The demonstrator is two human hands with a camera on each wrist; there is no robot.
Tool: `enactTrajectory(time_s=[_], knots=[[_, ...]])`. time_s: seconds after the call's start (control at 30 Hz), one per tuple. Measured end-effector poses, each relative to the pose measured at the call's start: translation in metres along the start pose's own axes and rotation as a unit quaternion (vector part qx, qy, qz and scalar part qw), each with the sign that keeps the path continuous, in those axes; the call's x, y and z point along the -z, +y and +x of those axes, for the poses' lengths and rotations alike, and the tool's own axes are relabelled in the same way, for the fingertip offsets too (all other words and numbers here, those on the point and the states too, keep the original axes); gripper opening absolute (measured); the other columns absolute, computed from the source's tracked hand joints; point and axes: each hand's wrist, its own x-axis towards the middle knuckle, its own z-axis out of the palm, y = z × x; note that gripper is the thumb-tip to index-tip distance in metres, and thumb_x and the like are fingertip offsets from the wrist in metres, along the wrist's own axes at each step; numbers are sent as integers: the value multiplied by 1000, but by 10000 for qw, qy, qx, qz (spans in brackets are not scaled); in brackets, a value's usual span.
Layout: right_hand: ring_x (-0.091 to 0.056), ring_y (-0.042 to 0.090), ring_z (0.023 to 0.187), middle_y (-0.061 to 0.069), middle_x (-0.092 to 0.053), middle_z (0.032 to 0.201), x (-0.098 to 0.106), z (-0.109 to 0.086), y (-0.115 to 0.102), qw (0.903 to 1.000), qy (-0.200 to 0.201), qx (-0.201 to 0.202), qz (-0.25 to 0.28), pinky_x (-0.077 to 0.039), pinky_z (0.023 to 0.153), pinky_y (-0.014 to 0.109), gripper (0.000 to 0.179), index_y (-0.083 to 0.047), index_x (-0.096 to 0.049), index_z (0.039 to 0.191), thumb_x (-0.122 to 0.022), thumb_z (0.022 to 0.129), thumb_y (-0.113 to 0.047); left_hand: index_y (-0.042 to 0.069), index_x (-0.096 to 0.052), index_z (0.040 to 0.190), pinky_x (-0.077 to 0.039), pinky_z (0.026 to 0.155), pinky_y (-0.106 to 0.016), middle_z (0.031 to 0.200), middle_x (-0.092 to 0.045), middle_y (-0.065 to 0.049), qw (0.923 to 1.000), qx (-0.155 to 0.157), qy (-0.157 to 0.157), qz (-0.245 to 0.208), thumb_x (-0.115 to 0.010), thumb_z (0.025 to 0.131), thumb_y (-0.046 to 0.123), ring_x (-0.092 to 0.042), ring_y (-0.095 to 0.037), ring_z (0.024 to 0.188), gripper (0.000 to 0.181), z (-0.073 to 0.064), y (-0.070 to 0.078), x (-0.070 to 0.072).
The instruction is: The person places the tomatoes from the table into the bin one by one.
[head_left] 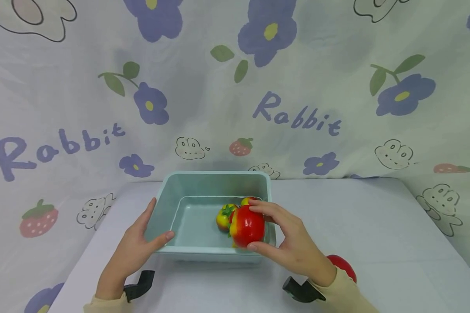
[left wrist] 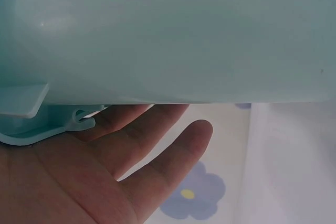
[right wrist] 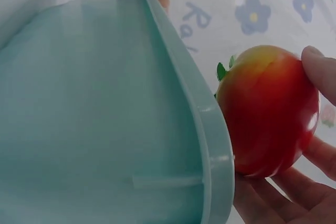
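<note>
A pale blue-green plastic bin stands on the table. My left hand holds its left front corner, thumb over the rim and fingers along the outer side; the left wrist view shows those fingers beside the wall. With thumb and fingers, my right hand grips a shiny red-and-yellow tomato over the bin's right part. In the right wrist view this tomato appears beside the rim, its green leaves partly hidden. Inside the bin lie other red-and-yellow tomatoes, one with green leaves, partly covered by the held one.
A round red object lies on the white table beside my right forearm, which partly hides it. Behind the table hangs a printed cloth with flowers and rabbits. Black wrist mounts jut inward below both hands.
</note>
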Motion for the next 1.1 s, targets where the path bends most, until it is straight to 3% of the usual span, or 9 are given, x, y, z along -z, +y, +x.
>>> enactTrajectory(time_s=[0.17, 0.3, 0.57, 1.1], knots=[[-46, 15, 122, 0, -47, 136, -8, 2, 13, 9999, -41, 113, -121, -53, 83, 30, 60, -15, -50, 128, -78, 75, -14, 33, -4, 148, -22, 102, -64, 154, -11, -2, 10000, -24, -3, 6, -67, 84, 37, -14, -34, 138, 90, 0, -1, 0], [-43, 13, 124, -8, -44, 138, -13, 5, 22, 9996, -137, 78, -251, -51, 86, 28, 59, -22, -49, 129, -76, 77, -24, 33, -4, 148, -22, 102, -64, 154, -11, -2, 10000, -73, 4, 39, -67, 84, 37, -14, -33, 138, 90, 1, -2, 0], [-40, 7, 124, -16, -38, 139, -21, 10, 22, 9975, -333, -146, -607, -50, 86, 25, 58, -27, -47, 131, -72, 79, -37, 33, -4, 148, -23, 101, -64, 154, -11, -4, 9999, -73, 37, 125, -66, 85, 38, -14, -35, 138, 89, 0, -3, 0], [-40, 10, 121, -8, -37, 139, -34, 18, 27, 9870, -802, 30, -1390, -51, 84, 26, 55, -26, -46, 133, -67, 84, -39, 34, -3, 148, -23, 101, -65, 154, -11, -2, 9999, -47, 1, 90, -66, 85, 38, -14, -34, 138, 89, 1, -2, 0]])
